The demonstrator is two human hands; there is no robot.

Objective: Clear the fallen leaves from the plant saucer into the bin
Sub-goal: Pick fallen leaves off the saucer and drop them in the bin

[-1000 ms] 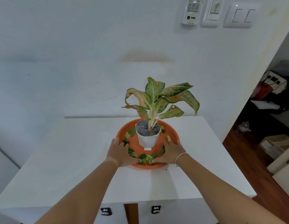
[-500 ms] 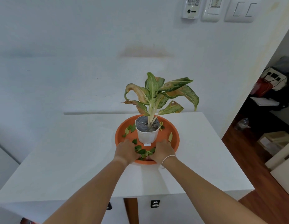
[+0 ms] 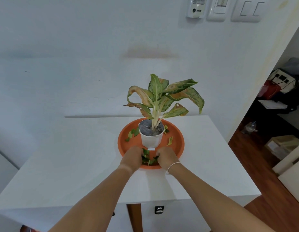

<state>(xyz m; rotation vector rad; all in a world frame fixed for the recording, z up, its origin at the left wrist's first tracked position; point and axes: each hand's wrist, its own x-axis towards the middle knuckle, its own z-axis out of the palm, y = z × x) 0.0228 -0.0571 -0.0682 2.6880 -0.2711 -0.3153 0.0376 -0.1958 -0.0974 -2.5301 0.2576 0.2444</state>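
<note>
An orange plant saucer (image 3: 178,144) sits on the white table and holds a white pot (image 3: 151,139) with a green and yellow plant (image 3: 162,96). My left hand (image 3: 132,156) and my right hand (image 3: 165,156) are curled at the saucer's near edge, closed around a heap of fallen leaves (image 3: 148,159) between them. Loose leaves (image 3: 132,132) lie left of the pot. Another leaf (image 3: 170,141) lies to the right of it. No bin is in view.
The white table (image 3: 78,156) stands against a white wall. Switches and a wall remote (image 3: 197,7) hang at the top right. To the right, a doorway opens onto a wooden floor with boxes (image 3: 282,144) and bags.
Both hands slid inward along the saucer's near edge and closed, sweeping the scattered leaves into one heap between them. The camera view shifted slightly upward.
</note>
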